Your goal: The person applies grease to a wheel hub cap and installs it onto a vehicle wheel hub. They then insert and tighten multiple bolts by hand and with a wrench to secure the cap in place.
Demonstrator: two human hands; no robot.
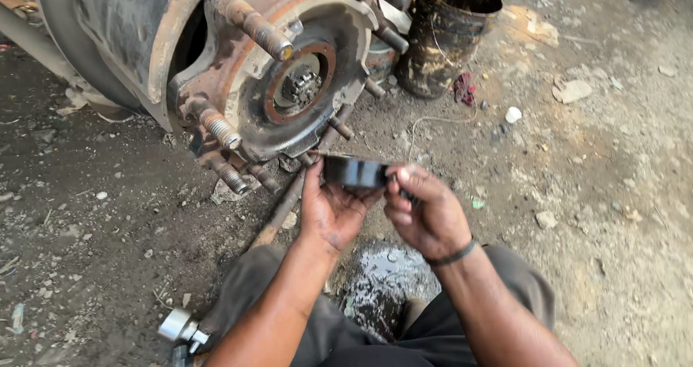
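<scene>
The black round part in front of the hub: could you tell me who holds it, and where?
Both hands hold the black round part: left hand at its left edge, right hand at its right.

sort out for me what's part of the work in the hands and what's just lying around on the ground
In hand:
- black round cap, held by left hand and right hand
- rusty wheel hub with studs, close in front

Lying about:
- dirty black bucket
- red rag
- small white cap
- metal socket tool
- long bar
</scene>
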